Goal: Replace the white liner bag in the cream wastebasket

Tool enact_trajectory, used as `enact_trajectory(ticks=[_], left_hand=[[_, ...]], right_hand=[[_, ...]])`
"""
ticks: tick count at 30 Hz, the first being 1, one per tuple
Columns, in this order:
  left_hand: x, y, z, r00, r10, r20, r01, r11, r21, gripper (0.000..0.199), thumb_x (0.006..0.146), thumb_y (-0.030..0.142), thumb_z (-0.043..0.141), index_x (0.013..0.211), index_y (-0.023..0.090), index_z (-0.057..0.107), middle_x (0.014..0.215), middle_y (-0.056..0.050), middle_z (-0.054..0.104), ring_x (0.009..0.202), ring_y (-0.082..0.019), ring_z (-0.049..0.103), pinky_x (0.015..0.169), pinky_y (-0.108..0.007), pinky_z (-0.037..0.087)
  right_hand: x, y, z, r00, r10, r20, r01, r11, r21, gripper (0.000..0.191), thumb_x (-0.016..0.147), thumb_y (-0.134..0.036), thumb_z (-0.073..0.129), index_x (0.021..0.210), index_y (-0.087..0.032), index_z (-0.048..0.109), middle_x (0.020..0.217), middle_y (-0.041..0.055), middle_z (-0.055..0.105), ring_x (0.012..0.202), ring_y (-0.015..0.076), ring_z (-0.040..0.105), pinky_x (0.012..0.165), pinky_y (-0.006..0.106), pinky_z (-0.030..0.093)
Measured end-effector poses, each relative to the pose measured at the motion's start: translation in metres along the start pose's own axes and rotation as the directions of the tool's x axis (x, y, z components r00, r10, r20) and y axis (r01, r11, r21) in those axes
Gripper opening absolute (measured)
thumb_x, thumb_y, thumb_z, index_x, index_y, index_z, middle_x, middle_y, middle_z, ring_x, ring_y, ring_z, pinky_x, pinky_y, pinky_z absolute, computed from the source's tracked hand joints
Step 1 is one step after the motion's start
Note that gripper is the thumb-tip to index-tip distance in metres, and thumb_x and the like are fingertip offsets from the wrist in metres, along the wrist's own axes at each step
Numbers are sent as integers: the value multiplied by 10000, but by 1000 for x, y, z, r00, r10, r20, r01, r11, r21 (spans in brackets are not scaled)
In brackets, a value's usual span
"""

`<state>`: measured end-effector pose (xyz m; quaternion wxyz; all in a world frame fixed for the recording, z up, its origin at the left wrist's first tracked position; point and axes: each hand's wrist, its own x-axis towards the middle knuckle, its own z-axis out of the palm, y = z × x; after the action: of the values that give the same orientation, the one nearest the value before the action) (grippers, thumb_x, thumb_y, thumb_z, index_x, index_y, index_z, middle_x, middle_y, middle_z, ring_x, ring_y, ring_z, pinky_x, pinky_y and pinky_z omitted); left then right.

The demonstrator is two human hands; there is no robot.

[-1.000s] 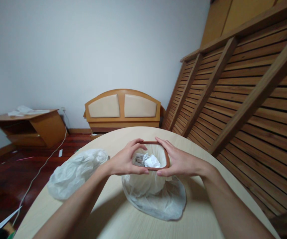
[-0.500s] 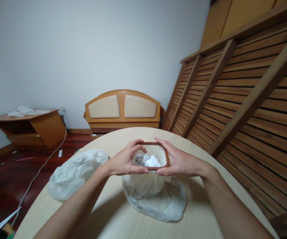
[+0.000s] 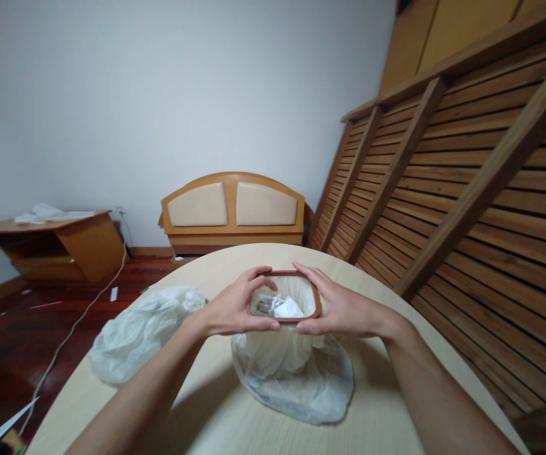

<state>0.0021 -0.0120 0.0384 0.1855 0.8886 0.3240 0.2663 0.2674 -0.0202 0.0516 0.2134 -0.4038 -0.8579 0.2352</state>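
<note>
A small trash bin with a brown rim [image 3: 288, 320] stands on the round table in front of me. A translucent white plastic bag [image 3: 301, 388] lines it and spreads out over the tabletop on the near side. Crumpled white paper [image 3: 288, 308] lies inside the bin. My left hand [image 3: 235, 306] is closed on the left side of the rim, thumb along the front edge and one finger bent over the opening. On the right side, my right hand [image 3: 342, 306] grips the rim with its thumb in front and fingers behind. The bin's lower body is mostly hidden by the bag.
Another crumpled white plastic bag [image 3: 143, 335] lies on the pale round table [image 3: 216, 414], left of the bin. Slatted wooden panels [image 3: 467, 221] lean along the right. Behind stand a headboard [image 3: 232, 230] and a low wooden cabinet [image 3: 83, 249]; a cable [image 3: 81, 316] crosses the floor.
Both hands keep their hold on the bin's rim. The view has shifted very slightly; nothing else has visibly moved.
</note>
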Motion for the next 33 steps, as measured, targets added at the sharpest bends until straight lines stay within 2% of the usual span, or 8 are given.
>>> enact_trajectory(ticks=[10,14,23,33], left_hand=[[0,-1,1,1000,3,-13,-3,1000,27,651,729,659,747,1181,206,627,1512,-180,429,1397,-364,429,1158,-544,350],[0,0,1,1000,2,-17,-1,1000,28,633,727,643,757,1172,213,628,1510,-174,439,1394,-370,433,1151,-555,356],[1,2,1,999,17,-31,-16,998,57,621,728,630,765,1164,211,627,1507,-177,446,1398,-362,433,1156,-542,359],[1,2,0,1000,5,-29,-3,998,61,623,720,642,765,1154,215,633,1515,-175,447,1395,-364,437,1151,-556,356]], right_hand=[[-1,4,2,1000,-16,-11,16,1000,4,1217,674,-650,794,1605,-169,175,1641,200,223,1507,365,240,1229,549,219],[-1,6,2,999,-43,-21,44,999,4,1196,686,-646,790,1609,-210,168,1640,185,236,1503,368,252,1221,554,234],[-1,3,2,1000,-13,-21,13,1000,-16,1225,659,-654,802,1605,-184,181,1637,196,239,1503,366,252,1227,549,229],[-1,7,3,998,-39,-47,39,999,-13,1222,652,-645,813,1607,-214,184,1632,185,259,1496,369,272,1220,553,248]])
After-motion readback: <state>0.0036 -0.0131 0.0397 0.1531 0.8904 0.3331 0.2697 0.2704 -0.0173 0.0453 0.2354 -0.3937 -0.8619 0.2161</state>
